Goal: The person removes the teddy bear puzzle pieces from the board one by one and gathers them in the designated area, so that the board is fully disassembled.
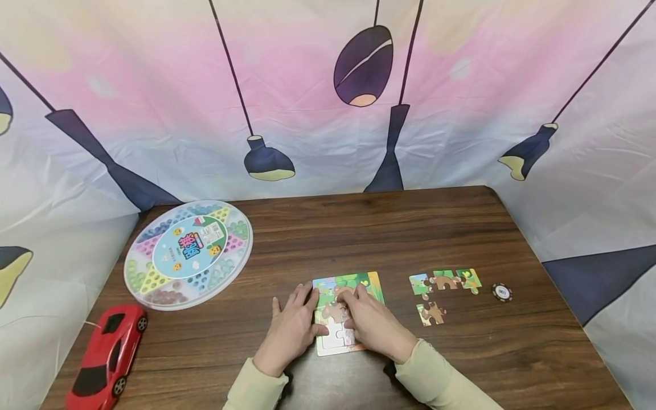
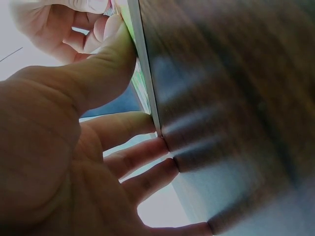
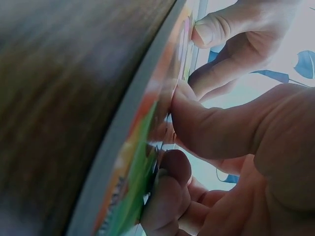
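A jigsaw puzzle board lies on the table between both hands, partly filled with a green and brown cartoon picture; its lower left shows a bare white area. My left hand steadies the board's left side, with its thumb on top and the other fingertips spread along the edge and tabletop. Over the middle of the board, my right hand pinches a puzzle piece against the picture between thumb and bent fingers. The piece is mostly hidden by the fingers.
Right of the board lie several loose puzzle pieces and a black-and-white poker chip. A round Chinese checkers set sits at the back left, with a red toy car in front. A printed cloth hangs behind the table.
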Demonstrator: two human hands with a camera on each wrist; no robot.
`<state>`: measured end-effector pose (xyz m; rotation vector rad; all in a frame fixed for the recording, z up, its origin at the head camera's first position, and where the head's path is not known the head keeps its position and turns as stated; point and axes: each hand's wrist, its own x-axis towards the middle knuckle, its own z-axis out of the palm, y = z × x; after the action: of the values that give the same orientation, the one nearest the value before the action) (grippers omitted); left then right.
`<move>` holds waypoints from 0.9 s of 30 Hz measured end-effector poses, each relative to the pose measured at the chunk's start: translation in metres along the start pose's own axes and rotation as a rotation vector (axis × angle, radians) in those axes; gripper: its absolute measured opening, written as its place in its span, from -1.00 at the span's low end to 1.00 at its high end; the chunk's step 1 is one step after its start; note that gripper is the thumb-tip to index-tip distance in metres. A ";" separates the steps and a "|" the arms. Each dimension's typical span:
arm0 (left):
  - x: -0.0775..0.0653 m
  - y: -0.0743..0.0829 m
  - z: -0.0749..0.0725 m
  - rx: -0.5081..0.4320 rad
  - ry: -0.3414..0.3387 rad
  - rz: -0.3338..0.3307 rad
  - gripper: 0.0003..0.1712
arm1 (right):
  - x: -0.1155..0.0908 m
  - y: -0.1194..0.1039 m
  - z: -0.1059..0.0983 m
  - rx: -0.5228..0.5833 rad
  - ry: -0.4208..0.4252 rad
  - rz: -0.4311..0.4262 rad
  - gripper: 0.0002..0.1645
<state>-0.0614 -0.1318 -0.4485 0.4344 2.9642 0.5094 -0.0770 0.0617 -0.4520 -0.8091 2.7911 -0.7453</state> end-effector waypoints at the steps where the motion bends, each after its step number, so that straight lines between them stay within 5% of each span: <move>1: 0.000 0.000 0.000 0.001 0.000 0.000 -0.09 | 0.000 0.000 0.000 0.003 -0.002 0.001 -0.56; 27: 0.000 -0.001 0.002 0.005 0.019 0.002 -0.09 | 0.001 -0.002 0.000 0.173 0.006 0.039 -0.51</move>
<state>-0.0612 -0.1324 -0.4505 0.4359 2.9845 0.5101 -0.0771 0.0597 -0.4512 -0.7195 2.6924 -0.9675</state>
